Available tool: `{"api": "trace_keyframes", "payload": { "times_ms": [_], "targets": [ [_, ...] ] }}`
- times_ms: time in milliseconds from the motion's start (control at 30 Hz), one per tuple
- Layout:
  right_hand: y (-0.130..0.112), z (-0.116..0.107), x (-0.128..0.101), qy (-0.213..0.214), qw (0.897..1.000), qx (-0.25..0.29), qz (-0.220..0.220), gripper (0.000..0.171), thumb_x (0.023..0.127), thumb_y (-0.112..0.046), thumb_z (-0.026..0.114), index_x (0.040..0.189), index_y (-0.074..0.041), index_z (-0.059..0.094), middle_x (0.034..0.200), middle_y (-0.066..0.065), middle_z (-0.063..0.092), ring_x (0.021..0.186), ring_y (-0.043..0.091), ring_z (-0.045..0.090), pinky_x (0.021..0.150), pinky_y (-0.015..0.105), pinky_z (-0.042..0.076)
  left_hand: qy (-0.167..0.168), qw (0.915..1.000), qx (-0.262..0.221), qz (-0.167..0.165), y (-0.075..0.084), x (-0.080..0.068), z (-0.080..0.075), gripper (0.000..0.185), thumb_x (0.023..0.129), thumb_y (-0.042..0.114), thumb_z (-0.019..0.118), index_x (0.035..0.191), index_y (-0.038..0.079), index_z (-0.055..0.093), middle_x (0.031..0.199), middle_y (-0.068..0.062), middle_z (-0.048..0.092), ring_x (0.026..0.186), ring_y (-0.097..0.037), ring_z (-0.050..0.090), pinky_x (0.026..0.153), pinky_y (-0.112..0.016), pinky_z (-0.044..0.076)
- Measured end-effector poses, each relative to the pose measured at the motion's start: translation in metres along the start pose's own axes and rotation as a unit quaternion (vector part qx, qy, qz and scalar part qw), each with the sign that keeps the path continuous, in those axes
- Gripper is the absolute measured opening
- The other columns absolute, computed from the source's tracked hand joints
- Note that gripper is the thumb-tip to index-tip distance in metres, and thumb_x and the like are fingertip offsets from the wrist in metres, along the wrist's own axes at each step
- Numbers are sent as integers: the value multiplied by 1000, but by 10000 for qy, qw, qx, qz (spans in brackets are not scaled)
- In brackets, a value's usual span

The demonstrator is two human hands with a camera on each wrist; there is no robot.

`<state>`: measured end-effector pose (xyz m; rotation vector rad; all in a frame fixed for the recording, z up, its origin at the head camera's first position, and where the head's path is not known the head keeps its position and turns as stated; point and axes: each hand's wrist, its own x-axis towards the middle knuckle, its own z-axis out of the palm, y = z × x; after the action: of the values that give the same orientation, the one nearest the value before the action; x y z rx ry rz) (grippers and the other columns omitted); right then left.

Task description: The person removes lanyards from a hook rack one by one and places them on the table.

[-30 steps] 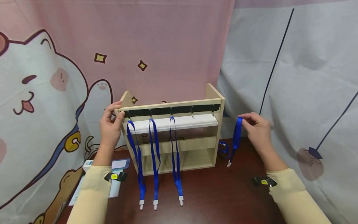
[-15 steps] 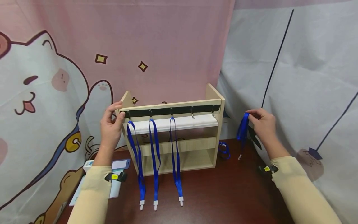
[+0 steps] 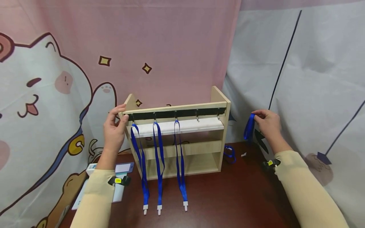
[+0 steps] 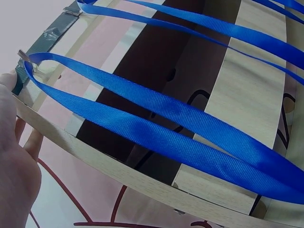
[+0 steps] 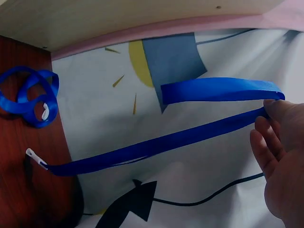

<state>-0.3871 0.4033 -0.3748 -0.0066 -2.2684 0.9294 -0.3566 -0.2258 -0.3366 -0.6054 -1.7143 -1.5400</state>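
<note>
Dark table (image 3: pixel 228 196) | left hand (image 3: pixel 114 129) grips rack (image 3: pixel 176 139) | right hand (image 3: pixel 268 123) – fingers pinch lanyard (image 3: pixel 249 126)

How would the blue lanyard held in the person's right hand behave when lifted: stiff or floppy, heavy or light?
Probably floppy: the lanyard droops from the right hand in a slack loop, its clip end down at the table. Likely light, since a fingertip pinch holds it. The hung lanyards also dangle limp, so it may swing.
</note>
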Motion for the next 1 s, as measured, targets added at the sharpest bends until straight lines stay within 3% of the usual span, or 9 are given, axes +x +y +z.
{"api": "trace_keyframes", "payload": {
  "times_ms": [467, 733, 1000],
  "targets": [
    [28, 16, -9, -313, 9992, 222, -144, 17, 106, -6, 71, 117, 2, 81, 102, 22, 78, 76, 0, 61, 65, 12, 46, -28, 10000, -19, -62, 0, -1, 0, 30, 110, 5, 67, 139, -3, 65, 157, -6, 62, 143, -24, 54, 107, -30, 51],
    [45, 33, -31, -633, 9979, 140, -36, 16, 105, -7, 73, 117, -1, 82, 103, 19, 79, 75, 13, 63, 60, 20, 47, -23, 10000, 15, -33, 1, -1, 1, 30, 109, 1, 66, 139, -5, 64, 157, -11, 60, 141, -22, 54, 105, -28, 52],
    [62, 50, -56, -943, 9955, 55, -34, 15, 105, -6, 73, 116, -2, 82, 108, 20, 81, 91, 27, 71, 69, 18, 49, -19, 10000, -16, -84, 2, -1, 0, 29, 110, 4, 66, 139, -4, 65, 157, -8, 61, 142, -22, 54, 106, -29, 51]
  ]
}}
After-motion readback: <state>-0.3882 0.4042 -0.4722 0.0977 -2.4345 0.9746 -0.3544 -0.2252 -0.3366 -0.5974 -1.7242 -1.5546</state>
